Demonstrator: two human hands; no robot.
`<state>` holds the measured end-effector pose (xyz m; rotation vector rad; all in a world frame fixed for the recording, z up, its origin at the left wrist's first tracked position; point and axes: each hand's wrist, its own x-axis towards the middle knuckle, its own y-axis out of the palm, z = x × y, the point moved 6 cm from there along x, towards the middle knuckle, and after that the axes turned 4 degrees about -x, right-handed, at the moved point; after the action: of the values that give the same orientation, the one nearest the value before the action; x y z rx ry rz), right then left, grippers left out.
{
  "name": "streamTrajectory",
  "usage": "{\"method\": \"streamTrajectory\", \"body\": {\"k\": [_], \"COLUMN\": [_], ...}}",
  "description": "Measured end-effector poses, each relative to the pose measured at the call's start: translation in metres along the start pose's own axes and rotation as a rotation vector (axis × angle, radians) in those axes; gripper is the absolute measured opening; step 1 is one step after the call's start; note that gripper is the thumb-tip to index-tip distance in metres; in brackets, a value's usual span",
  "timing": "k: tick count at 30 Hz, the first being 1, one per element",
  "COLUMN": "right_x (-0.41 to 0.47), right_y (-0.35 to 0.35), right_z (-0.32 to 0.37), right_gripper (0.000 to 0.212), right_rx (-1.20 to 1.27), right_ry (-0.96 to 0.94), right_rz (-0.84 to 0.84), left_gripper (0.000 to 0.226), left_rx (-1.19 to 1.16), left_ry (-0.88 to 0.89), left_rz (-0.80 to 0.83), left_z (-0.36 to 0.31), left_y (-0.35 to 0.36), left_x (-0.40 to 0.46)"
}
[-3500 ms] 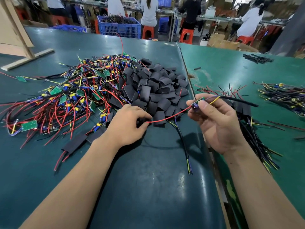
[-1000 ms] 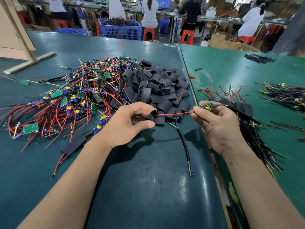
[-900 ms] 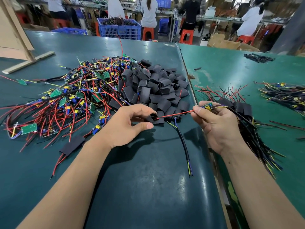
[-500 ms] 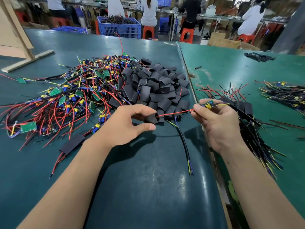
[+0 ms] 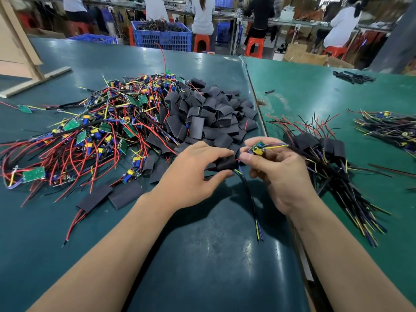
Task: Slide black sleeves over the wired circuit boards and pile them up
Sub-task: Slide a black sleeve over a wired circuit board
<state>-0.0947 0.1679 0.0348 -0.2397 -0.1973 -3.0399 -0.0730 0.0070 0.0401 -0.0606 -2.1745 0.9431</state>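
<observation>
The left hand (image 5: 193, 174) pinched a black sleeve (image 5: 225, 163) between thumb and curled fingers, just above the near middle of the green table (image 5: 202, 255). The sleeve's long axis ran from 9 to 3 o'clock, its open end facing 3, toward the circuit board (image 5: 256, 149). The right hand (image 5: 279, 174) gripped that small green board between thumb and forefinger, just beside the sleeve; whether the two touched could not be told. A black cable (image 5: 251, 199) hung from the board toward 6 o'clock. The fingers hid most of the board. At 10 o'clock lay the tangle of unsleeved boards (image 5: 90, 136), at 12 the loose sleeves (image 5: 209, 118), at 3 the sleeved pile (image 5: 326, 154), its ends blurred.
</observation>
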Motion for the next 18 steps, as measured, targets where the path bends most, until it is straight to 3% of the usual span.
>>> {"method": "streamTrajectory", "body": {"k": [3, 5, 12, 18], "right_x": [0.0, 0.001, -0.001, 0.001], "right_y": [0.004, 0.002, 0.004, 0.002], "right_z": [-0.004, -0.003, 0.002, 0.006], "right_gripper": [0.021, 0.016, 0.013, 0.028], "right_rx": [0.156, 0.211, 0.058, 0.03], "right_ry": [0.106, 0.121, -0.03, -0.068], "right_rz": [0.086, 0.056, 0.017, 0.047], "left_gripper": [0.036, 0.036, 0.036, 0.036], "left_rx": [-0.017, -0.022, -0.041, -0.084], "left_ry": [-0.008, -0.003, 0.048, 0.031], "left_rz": [-0.035, -0.081, -0.12, -0.11], "left_z": [0.001, 0.001, -0.006, -0.003], "left_y": [-0.002, -0.006, -0.008, -0.009], "left_x": [0.0, 0.0, 0.0, 0.0]}}
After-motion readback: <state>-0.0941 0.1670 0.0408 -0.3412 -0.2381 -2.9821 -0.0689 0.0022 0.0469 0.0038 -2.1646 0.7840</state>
